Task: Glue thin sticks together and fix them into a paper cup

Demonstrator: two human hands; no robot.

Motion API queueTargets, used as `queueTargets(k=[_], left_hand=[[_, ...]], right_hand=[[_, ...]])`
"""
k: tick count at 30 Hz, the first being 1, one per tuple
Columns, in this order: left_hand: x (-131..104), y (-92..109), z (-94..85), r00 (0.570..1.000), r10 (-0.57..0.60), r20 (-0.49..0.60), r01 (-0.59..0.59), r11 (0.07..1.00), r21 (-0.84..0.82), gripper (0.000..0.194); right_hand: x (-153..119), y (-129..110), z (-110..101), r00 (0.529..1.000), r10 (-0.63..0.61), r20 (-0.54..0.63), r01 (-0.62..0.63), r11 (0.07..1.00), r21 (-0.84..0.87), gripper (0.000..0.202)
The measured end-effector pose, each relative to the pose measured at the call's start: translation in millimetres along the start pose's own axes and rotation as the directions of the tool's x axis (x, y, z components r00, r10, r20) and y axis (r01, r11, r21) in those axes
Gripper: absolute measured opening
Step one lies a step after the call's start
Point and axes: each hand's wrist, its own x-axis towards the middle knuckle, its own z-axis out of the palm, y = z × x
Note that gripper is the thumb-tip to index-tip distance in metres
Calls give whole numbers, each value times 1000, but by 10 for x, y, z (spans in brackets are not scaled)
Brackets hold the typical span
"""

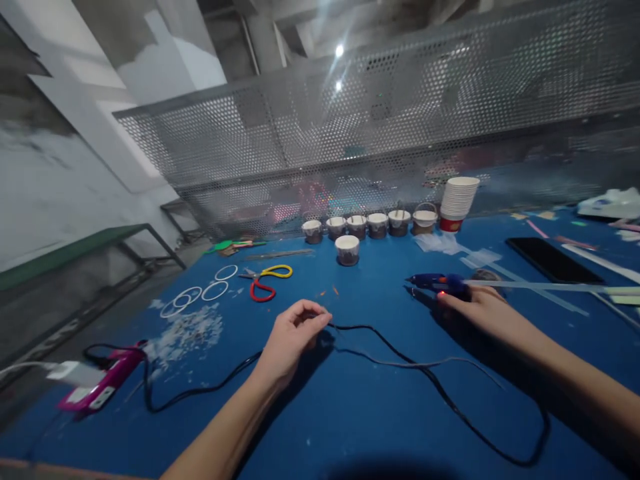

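My left hand is raised over the middle of the table, thumb and forefinger pinched together. What lies between the fingertips is too small to make out. Beside them, a thin grey cord trails right across the tabletop, and a black power cable loops past. My right hand grips a blue hot glue gun, its nozzle pointing left and a red light glowing by my thumb. From its back a long translucent glue stick sticks out. Ahead of both hands stands a small white-and-brown cup.
Several similar cups line the back beside stacked paper cups. Scissors, white rings and scraps lie left, above a pink power strip. A black phone lies right. A perforated metal panel stands behind.
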Motion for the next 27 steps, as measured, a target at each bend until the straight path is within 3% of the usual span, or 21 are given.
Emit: queueTargets(k=[5,8,14,27], left_hand=[[5,17,-10,997,-71,11,72,987,-146,27],[6,18,-19,995,-97,-3,94,977,-193,29],[26,19,-17,993,-116,-23,108,969,-221,31],[-98,55,216,995,-97,4,97,992,-80,32]], right_hand=[[-180,-389,78,996,-25,83,-7,933,359,39],[-304,-613,153,990,-24,141,-44,888,458,44],[-440,-762,268,982,-46,185,-61,842,536,48],[-594,-726,276,960,-118,255,-24,869,494,32]])
